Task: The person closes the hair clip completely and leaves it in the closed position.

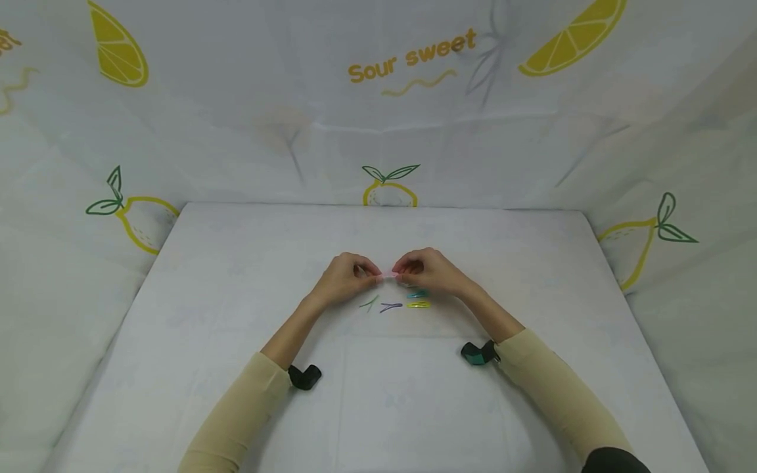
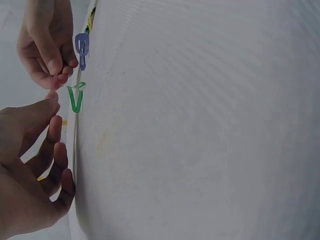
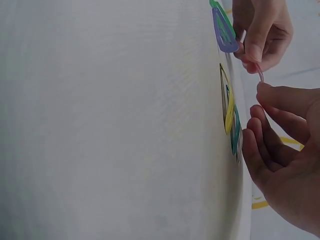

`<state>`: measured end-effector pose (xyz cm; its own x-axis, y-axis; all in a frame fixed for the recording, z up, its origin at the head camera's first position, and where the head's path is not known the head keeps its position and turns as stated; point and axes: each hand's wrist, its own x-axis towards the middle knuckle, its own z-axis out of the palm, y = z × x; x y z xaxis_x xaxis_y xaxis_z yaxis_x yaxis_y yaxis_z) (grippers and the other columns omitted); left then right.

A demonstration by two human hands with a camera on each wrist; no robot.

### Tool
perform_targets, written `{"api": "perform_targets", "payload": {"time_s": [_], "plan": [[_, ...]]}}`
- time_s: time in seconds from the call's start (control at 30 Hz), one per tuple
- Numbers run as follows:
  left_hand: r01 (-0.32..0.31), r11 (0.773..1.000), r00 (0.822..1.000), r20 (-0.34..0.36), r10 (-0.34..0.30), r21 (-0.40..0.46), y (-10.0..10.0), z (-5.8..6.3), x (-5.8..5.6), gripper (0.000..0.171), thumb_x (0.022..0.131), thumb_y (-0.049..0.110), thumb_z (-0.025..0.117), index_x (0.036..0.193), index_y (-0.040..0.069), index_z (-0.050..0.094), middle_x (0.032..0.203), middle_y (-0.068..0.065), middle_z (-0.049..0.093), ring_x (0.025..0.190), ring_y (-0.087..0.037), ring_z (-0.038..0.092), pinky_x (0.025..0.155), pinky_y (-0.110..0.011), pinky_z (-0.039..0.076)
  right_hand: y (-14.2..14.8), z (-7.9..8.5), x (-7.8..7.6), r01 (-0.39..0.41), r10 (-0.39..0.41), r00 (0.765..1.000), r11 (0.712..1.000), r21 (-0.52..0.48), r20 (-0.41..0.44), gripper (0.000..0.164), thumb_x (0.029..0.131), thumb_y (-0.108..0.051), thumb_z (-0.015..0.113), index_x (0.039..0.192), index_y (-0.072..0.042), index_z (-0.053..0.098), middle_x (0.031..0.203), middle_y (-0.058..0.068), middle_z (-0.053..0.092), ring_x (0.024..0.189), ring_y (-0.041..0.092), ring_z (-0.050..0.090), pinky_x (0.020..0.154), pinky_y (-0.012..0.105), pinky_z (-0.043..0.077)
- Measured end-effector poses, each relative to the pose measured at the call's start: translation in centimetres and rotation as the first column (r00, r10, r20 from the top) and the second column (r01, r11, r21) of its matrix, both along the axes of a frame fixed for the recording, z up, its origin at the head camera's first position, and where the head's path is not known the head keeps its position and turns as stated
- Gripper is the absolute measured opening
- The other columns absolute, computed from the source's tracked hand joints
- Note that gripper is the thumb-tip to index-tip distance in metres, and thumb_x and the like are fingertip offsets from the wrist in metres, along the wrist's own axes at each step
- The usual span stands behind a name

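A pink hair clip (image 1: 388, 274) is stretched between both hands above the white table. My left hand (image 1: 345, 279) pinches its left end between thumb and fingertips. At the other end, my right hand (image 1: 434, 270) pinches it the same way. Just nearer than the hands lie several snap hair clips: a green one (image 1: 369, 303) and a purple one (image 1: 391, 307), both with their arms spread apart, then a yellow one (image 1: 418, 305) with a teal one (image 1: 417, 295) behind it. In the right wrist view, the lower fingers of the right hand hang close to the teal clip (image 3: 235, 132).
The white-covered table (image 1: 390, 407) runs toward me and to both sides. A hanging cloth (image 1: 236, 157) with lemon prints stands behind and along the sides. Black wrist-worn mounts (image 1: 305, 377) jut from both sleeves over the table.
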<state>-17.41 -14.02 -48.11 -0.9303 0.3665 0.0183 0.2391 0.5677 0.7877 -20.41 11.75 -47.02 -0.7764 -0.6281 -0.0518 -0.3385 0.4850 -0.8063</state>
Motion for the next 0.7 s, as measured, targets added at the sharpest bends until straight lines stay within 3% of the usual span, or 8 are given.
{"api": "perform_targets", "payload": {"time_s": [0.7], "plan": [[0.037,0.996,0.998,0.051,-0.033,-0.077,0.38,-0.18,-0.21,0.012,0.096,0.023,0.084,0.101,0.012,0.086,0.083,-0.001,0.073,0.070,-0.009,0.050,0.066,-0.024,0.038,0.51,0.03,-0.25,-0.055,0.054,0.998,0.997,0.052,0.008,0.012,0.098,-0.011,0.080,0.109,-0.005,0.082,0.102,0.008,0.080,0.088,0.014,0.066,0.081,0.022,0.054]]}}
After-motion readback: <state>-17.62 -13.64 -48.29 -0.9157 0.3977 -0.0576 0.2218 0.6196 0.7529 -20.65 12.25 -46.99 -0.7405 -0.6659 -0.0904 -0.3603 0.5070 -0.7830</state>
